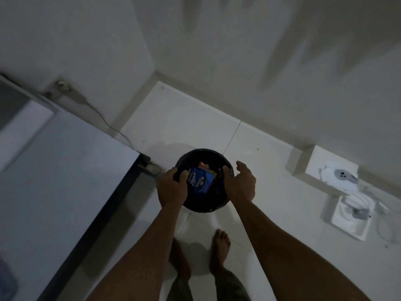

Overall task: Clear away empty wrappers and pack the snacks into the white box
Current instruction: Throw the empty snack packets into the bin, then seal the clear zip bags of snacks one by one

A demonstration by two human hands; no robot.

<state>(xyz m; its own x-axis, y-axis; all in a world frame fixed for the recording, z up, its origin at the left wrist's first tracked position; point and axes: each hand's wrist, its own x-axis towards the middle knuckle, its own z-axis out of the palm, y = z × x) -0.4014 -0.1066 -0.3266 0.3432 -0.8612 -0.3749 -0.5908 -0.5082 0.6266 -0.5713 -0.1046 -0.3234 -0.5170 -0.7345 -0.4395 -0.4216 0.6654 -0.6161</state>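
A round black bin [201, 207] hangs above the white floor, held from both sides. My left hand [172, 187] grips its left rim with the fingers curled over the edge. My right hand [239, 183] holds the right rim, thumb inside, index finger pointing off the rim. Inside the bin lies a blue snack wrapper [200, 180] with white lettering, and a red-and-yellow wrapper [205, 165] sits behind it. The white box is not in view.
A white table [65, 170] with a dark edge fills the left side. White cables [97, 114] run along the wall corner. A low white ledge [325, 170] and white devices with cords [349, 216] stand at the right. My bare feet [220, 246] stand on the tiles below.
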